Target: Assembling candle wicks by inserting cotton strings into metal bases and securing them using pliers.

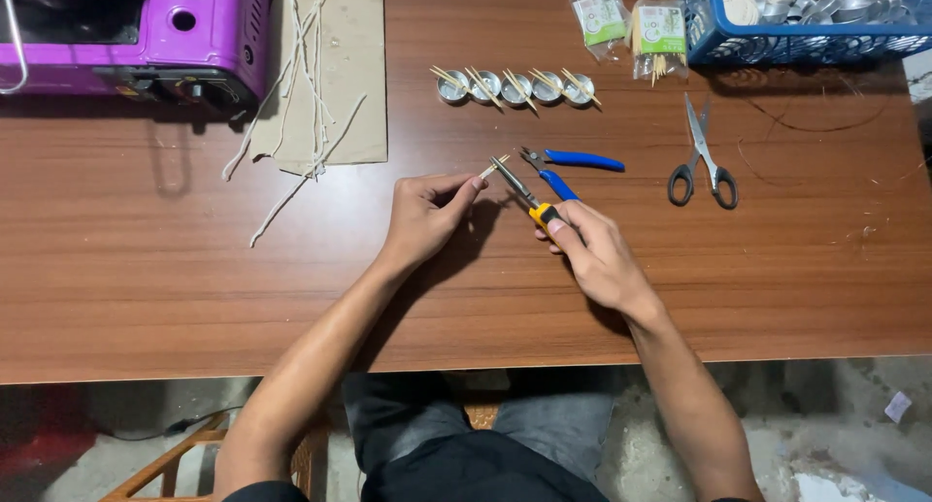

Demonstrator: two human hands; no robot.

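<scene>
Desk (146, 269): brown wood grain, near edge runs below both forearms; broad bare stretch lies left of the hands. Purple appliance (136, 36) sits at far-left edge, well left of the scissors (701, 157). Blue basket (806, 21) is beyond the scissors at far-right. Row of small metal cups (515, 86) lies left of the scissors. Right hand (592, 254) has fingers closed on yellow-handled pliers (524, 196). Left hand (427, 211) pinches a thin wooden stick (493, 167), left of the scissors, tip at plier nose.
</scene>
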